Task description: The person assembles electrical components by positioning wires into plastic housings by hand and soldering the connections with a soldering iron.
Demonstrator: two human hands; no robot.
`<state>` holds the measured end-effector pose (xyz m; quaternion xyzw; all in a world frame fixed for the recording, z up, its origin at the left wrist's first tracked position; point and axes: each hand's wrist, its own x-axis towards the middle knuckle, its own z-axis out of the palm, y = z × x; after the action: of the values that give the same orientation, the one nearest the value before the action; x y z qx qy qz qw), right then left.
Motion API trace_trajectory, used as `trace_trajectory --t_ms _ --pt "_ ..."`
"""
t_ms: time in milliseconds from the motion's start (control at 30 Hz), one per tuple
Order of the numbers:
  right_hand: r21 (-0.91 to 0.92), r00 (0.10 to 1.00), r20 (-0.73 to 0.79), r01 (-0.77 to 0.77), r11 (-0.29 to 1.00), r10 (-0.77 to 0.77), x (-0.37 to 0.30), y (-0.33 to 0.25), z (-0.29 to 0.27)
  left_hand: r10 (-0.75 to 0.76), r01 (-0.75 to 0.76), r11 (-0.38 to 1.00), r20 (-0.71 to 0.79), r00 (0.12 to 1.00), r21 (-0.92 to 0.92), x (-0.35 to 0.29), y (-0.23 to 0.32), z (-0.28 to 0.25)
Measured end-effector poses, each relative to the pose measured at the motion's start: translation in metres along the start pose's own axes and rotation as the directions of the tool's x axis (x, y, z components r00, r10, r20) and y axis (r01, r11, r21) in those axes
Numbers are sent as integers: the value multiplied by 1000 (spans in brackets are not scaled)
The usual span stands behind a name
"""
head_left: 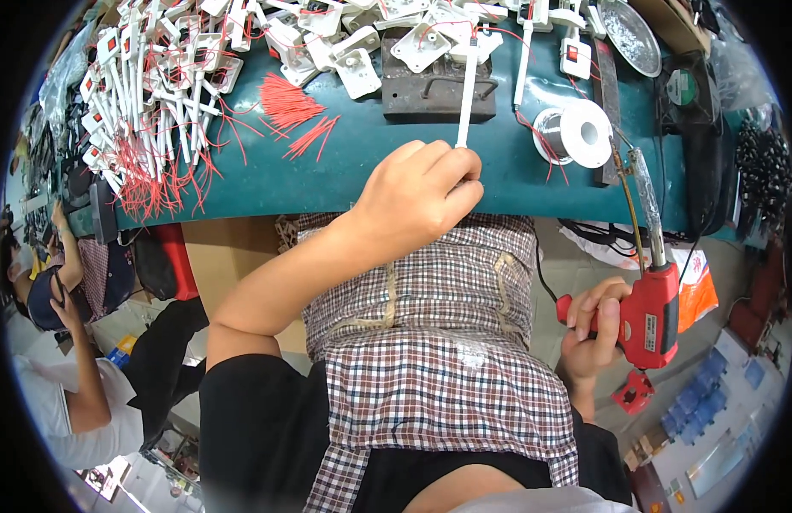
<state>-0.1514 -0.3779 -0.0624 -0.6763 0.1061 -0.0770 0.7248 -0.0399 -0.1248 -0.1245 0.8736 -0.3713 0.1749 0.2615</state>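
Green workbench point(272, 190), cluttered far side. Your left hand point(426, 186) grips the near end of a slim white plastic tube point(469, 94), long axis near-to-far; your right hand point(594, 323), closed round a red pistol-shaped soldering gun point(659, 312), sits nearer, well right of it.

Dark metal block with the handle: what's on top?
White plastic parts lie on the block; the left hand holds a white tube above it. Surface under those parts is hidden.

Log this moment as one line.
left hand: holds slim white rod | right hand: grips red pistol-shaped soldering gun | green tabletop: thin red wires, white round wire spool
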Motion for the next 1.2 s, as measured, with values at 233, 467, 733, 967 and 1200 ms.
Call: trace_trajectory --t_ms 233,467,733,967,1200 --pt "28 999 7 -42 999 41 -1 -2 0 -245 241 896 36 969 -373 6 6 -14" --pt "-72 995 64 -72 995 77 -9 6 1 -591 509 703 -9 807 -496 -4 16 -7" --pt "-194 966 222 -87 977 130 -16 6 -4 -635 497 682 -96 767 -537 -3 21 -5" --pt "-289 918 326 -128 949 224 -14 0 -6 -631 504 680 -74 773 -534 -7 14 -9" --pt "-444 906 338 -84 892 254 -14 3 -8 -643 523 697 -105 758 -491 -3 14 -11"
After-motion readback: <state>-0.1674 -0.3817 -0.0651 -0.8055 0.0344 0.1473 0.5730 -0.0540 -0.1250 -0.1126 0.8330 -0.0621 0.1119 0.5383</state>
